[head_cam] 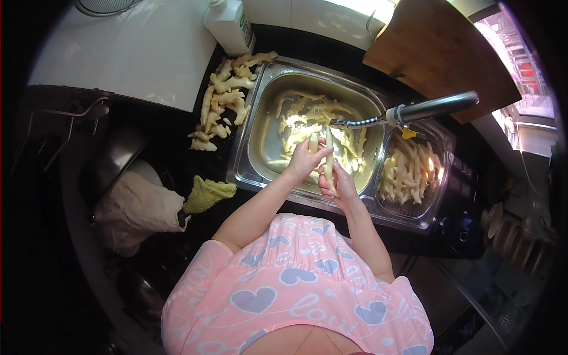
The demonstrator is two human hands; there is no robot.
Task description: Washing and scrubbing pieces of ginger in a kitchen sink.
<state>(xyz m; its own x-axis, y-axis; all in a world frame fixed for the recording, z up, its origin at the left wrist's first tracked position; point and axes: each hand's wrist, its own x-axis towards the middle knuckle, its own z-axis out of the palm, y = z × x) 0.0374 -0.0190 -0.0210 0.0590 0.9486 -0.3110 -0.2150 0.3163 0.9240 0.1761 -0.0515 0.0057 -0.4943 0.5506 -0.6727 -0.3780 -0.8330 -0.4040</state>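
Observation:
Over the near side of a steel sink basin (270,111), my right hand (339,182) grips the lower part of a long pale ginger piece (329,166). My left hand (306,157) has its fingers around the upper part of that piece, and another pale stub shows at its fingertips. Many ginger pieces (301,115) lie in water in the basin. A metal faucet hose (359,124) ends just above my hands. To the right, a small basin holds a pile of ginger (410,171). More ginger roots (228,95) lie on the black counter left of the sink.
A white plastic bottle (228,26) stands behind the counter ginger. A green cloth (207,194) lies left of the sink, near a pale draped cloth (137,204). The faucet body (437,106) reaches over the right side. A wooden board (439,53) leans at the back right.

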